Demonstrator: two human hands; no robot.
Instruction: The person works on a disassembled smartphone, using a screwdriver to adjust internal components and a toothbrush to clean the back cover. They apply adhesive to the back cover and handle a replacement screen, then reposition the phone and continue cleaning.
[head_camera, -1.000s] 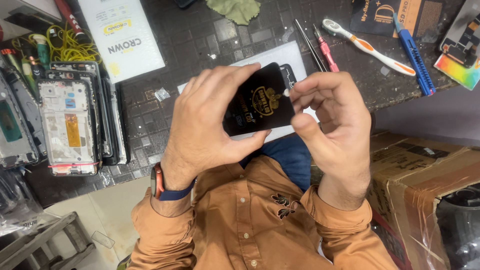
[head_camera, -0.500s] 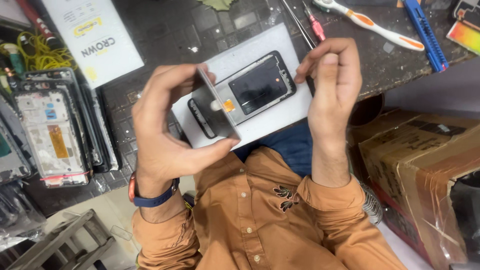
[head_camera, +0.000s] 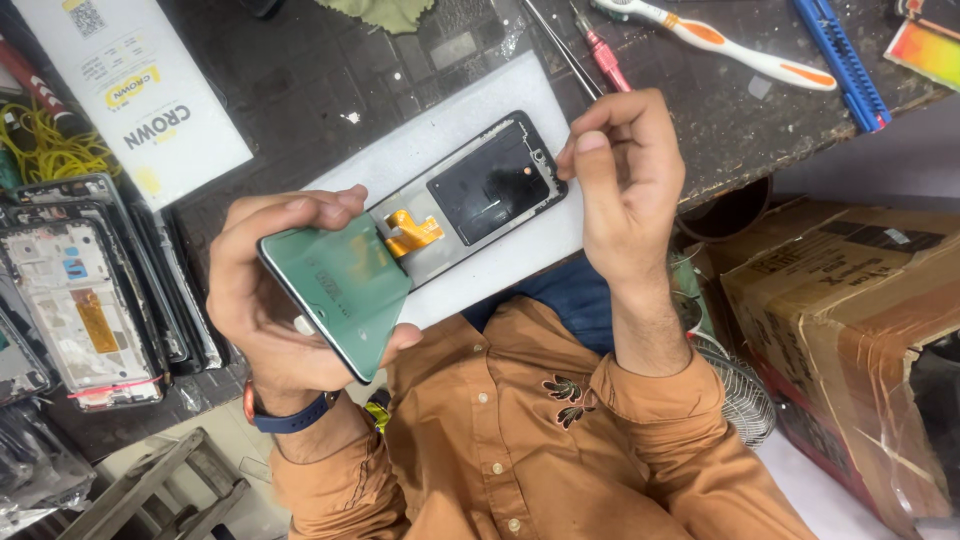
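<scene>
Left hand (head_camera: 270, 290) gripping green phone back (head_camera: 345, 290), tilted, above desk (head_camera: 300, 90) edge. Right hand (head_camera: 625, 180) pinched shut at corner of opened phone frame (head_camera: 480, 195), lying on white pad (head_camera: 440, 140). Orange flex strip (head_camera: 412, 233) between both parts. Toothbrush (head_camera: 720, 40) and screwdrivers (head_camera: 600, 55) beyond.

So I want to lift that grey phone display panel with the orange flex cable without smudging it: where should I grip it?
Probably by its long edges, coming from above at the far end. The grey phone display panel lies flat on the white sheet; the left hand and green phone back cover its near end, where the orange flex cable sits.
</scene>
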